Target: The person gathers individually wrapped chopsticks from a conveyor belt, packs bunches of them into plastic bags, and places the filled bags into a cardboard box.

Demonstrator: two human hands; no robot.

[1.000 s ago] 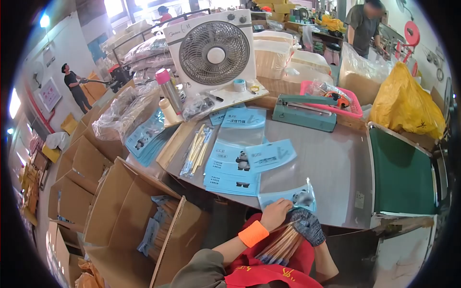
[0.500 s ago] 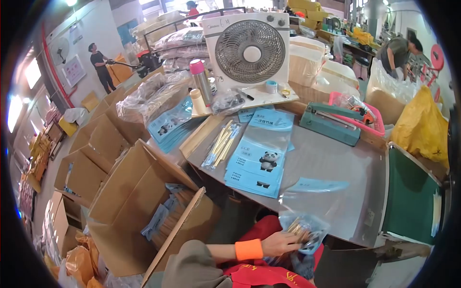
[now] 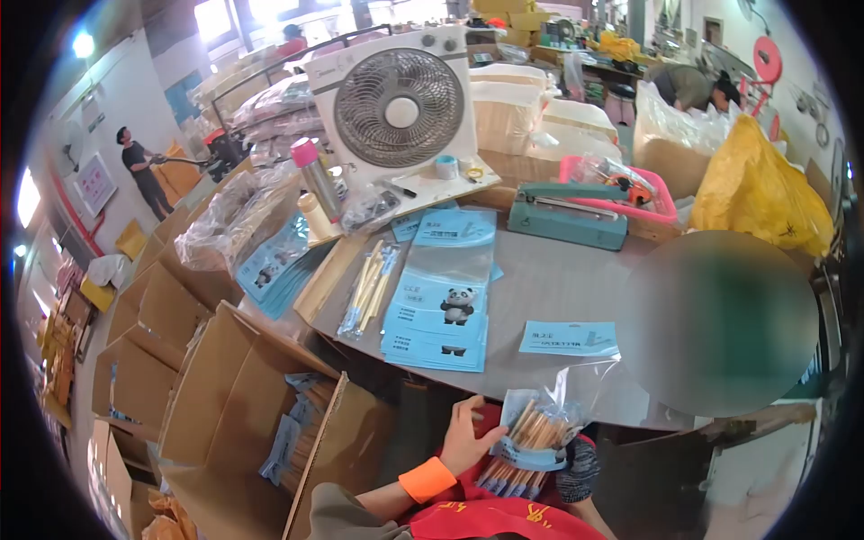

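Observation:
A clear plastic bag [image 3: 587,373] with a blue printed header reaches from the table edge down to my lap. Its lower part is filled with wrapped bamboo chopsticks [image 3: 543,425]. My right hand [image 3: 579,470], in a grey glove, grips the bag's right side, its fingers partly hidden. To the left of the bag is my left hand [image 3: 470,438], fingers apart, thumb close to the bag's edge; an orange band is round its wrist. On the table lie a stack of flat blue panda-print bags [image 3: 438,315] and a small bundle of wrapped chopsticks [image 3: 367,290].
Cardboard boxes [image 3: 216,396] stand at the left, one holding filled packs [image 3: 301,432]. Along the table's back are a fan [image 3: 400,112], a flask [image 3: 315,180], a teal bag sealer [image 3: 567,216] and a pink basket [image 3: 661,202]. Two people work farther off.
My left hand has come off the chopsticks and moved left, its fingers opening. The bag stands more upright, with its filled part showing. The whole view has shifted.

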